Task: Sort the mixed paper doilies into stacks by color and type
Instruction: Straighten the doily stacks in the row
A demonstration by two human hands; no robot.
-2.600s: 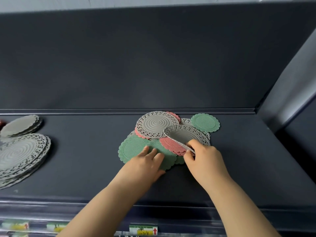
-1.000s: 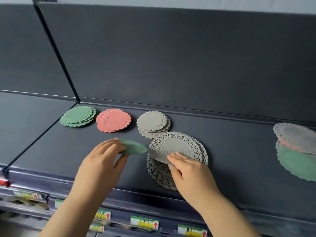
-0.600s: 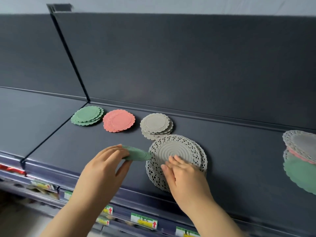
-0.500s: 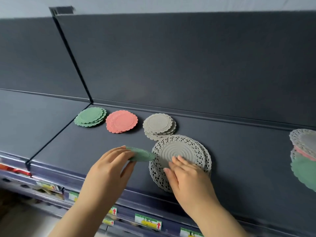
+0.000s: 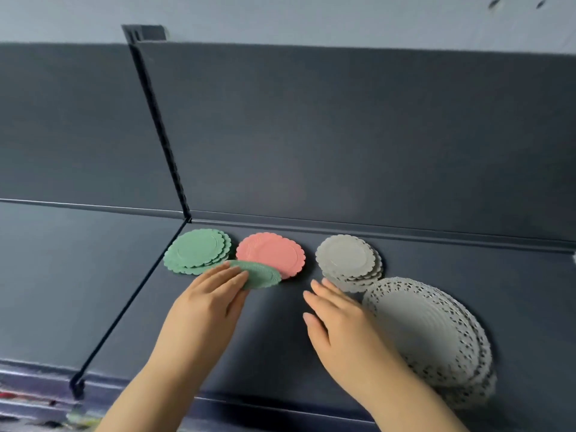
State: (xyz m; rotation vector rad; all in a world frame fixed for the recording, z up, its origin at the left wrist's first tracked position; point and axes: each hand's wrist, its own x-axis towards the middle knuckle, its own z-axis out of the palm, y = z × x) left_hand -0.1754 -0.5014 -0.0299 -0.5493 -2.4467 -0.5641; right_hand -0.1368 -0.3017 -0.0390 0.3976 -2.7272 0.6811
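Nearest you, at the bottom left below the shelf (image 5: 280,353) lip, there was some colourful stuff (image 5: 31,400), but it was way too blurry to read any label or writing off it.

Then your hands, both over the dark shelf. Your left hand (image 5: 205,307) had a single green doily (image 5: 261,274) by its near edge, fingers laid fairly flat over the top; your thumb was hidden, so I couldn't tell exactly how it gripped underneath. The doily stuck out past your fingertips, tilted, its far edge overlapping the pink stack from this angle. Your right hand (image 5: 339,325) held nothing, fingers straight and close together, right next to the left edge of the big grey lace stack (image 5: 436,335). Couldn't tell if it was touching the shelf or hovering.

That lace stack sat on the right of the shelf, a bit fanned out.

Further back, three small scalloped piles in a row along the rear: green stack (image 5: 196,251) on the left by the shelf seam, pink stack (image 5: 271,254) just beside it, grey stack (image 5: 346,257) on the right, touching the lace stack's far edge.

Behind all that was the plain dark back panel (image 5: 343,135), with a slotted upright (image 5: 159,126) running up from the seam.
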